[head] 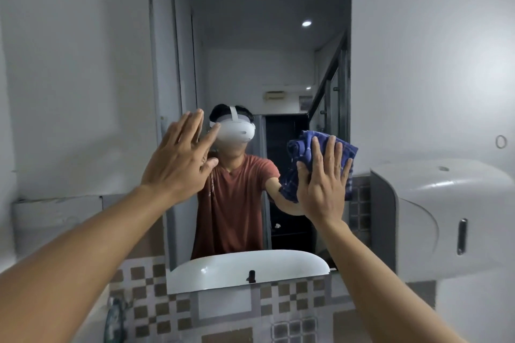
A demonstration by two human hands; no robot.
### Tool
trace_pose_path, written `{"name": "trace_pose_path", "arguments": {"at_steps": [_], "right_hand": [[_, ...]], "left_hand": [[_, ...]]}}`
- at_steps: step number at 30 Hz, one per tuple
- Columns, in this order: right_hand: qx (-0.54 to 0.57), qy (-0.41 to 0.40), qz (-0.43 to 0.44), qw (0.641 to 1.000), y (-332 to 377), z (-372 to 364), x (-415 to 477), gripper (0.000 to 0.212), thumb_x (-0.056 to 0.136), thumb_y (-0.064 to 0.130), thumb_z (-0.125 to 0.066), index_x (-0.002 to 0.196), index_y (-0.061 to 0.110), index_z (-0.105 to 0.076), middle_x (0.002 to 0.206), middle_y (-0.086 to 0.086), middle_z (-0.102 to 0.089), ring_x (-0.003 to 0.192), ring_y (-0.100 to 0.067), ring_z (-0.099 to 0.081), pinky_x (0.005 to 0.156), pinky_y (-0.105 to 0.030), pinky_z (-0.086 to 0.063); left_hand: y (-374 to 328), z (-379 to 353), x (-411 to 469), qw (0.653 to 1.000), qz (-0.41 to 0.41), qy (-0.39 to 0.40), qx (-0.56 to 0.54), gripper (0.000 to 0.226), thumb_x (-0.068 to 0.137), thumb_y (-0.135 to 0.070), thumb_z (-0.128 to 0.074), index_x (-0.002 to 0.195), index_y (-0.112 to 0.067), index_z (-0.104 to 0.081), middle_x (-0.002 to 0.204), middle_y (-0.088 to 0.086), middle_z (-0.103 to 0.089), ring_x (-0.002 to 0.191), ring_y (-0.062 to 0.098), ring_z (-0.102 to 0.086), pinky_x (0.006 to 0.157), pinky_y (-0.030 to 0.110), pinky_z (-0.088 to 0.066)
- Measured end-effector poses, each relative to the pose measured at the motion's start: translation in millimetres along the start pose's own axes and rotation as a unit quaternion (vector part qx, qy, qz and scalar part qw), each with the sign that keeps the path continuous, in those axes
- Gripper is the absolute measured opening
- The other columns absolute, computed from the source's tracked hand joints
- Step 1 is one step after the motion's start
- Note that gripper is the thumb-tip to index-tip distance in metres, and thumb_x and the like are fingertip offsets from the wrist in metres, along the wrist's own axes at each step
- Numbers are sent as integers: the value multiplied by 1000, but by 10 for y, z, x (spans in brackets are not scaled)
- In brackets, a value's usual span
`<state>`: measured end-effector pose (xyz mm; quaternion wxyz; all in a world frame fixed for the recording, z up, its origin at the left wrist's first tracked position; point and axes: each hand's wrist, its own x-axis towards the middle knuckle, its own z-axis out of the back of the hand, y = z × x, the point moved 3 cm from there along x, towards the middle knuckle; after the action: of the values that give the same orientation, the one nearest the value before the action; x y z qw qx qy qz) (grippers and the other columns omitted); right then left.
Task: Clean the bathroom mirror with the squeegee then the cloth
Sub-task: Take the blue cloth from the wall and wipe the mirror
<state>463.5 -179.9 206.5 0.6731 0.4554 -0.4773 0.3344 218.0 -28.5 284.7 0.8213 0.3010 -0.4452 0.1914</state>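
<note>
The rectangular mirror (250,50) hangs on the white wall in front of me. My right hand (323,184) lies flat, fingers spread, pressing a bunched blue checked cloth (303,147) against the glass near the mirror's right edge. My left hand (181,156) is raised flat with fingers apart at the mirror's left side, holding nothing. Whether it touches the glass I cannot tell. No squeegee is in view. The mirror reflects a person in a red shirt wearing a white headset.
A white paper dispenser (446,217) is mounted on the wall right of the mirror, close to my right forearm. Brown and grey checked tiles (172,309) run below the mirror. A small ring hook (500,141) sits on the far right wall.
</note>
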Motion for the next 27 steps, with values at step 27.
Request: {"name": "trace_pose_path", "arguments": {"at_steps": [27], "right_hand": [[11,159,391,907,1625,-634,-1191,60,103,42,-47,157,22,-32,167,-8,-22,156,-24,-11,124,-56,-12]], "left_hand": [[310,294,292,999,-34,-28,-1,54,98,-20,-51,151,-16,-40,156,15,-34,144,33,-30,108,49,-44]]}}
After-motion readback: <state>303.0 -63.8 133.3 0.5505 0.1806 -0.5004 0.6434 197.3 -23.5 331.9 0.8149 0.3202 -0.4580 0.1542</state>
